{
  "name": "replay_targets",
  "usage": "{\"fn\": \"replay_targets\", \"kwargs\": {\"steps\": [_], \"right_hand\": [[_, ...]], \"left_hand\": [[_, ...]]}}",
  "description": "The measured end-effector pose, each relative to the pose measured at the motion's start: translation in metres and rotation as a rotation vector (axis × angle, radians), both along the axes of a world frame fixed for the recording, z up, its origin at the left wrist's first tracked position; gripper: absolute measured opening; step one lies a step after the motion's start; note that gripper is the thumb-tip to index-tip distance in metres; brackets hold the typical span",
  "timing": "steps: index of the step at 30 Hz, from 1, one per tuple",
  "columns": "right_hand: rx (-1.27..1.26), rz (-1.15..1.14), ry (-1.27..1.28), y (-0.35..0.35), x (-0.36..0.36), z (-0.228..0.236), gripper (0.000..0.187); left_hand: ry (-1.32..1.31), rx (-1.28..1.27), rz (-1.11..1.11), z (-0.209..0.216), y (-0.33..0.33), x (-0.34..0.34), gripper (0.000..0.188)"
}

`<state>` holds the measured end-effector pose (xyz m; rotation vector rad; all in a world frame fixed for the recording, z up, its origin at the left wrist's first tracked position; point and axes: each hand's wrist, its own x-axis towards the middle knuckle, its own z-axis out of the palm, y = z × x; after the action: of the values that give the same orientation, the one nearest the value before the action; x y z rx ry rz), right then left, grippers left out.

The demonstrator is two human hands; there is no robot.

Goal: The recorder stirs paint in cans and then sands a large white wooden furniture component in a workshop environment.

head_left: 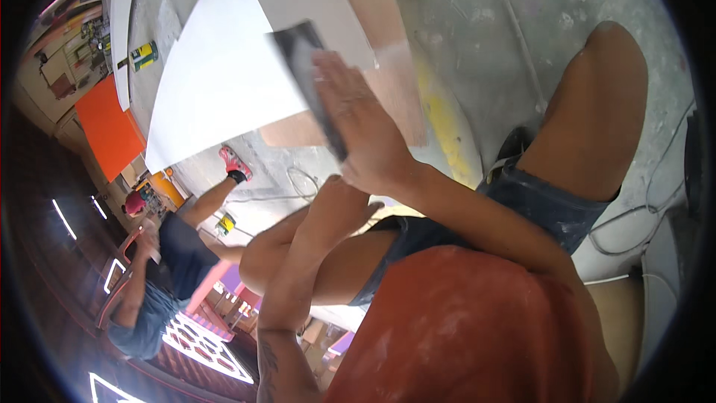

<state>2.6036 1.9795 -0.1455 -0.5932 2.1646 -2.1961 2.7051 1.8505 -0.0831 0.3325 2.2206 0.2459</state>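
My right hand (362, 116) lies along a long dark grey flat strip (298, 48), fingers together and pressed on its upper side. The strip is slightly blurred and looks like a sanding board, though its underside is hidden. It is over a large white and grey panel (216, 67) with a curved left edge. My left hand (332, 213) is just below my right wrist, by my bent left leg. Its thumb sticks out to the right; the other fingers are mostly hidden.
Brown board (403, 97) shows along the panel's right side. Cables (514, 22) run over the dusty concrete floor. Yellow-labelled cans (143, 55) and an orange panel (112, 127) are at the left. Another person (186, 254) in dark clothes stands at the left.
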Motion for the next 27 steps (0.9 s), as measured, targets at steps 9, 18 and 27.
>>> {"fn": "replay_targets", "kwargs": {"steps": [9, 18, 27], "right_hand": [[-0.001, 0.048, 0.096, 0.005, -0.009, 0.008, 0.065], [-0.076, -0.042, 0.073, -0.003, 0.004, -0.034, 0.089], [-0.017, -0.031, -0.04, 0.001, 0.012, -0.042, 0.089]], "left_hand": [[0.112, -0.032, -0.008, 0.001, 0.014, -0.013, 0.012], [-0.008, 0.075, -0.018, -0.008, 0.014, -0.011, 0.017], [-0.072, -0.084, 0.272, 0.0, 0.006, -0.034, 0.027]]}}
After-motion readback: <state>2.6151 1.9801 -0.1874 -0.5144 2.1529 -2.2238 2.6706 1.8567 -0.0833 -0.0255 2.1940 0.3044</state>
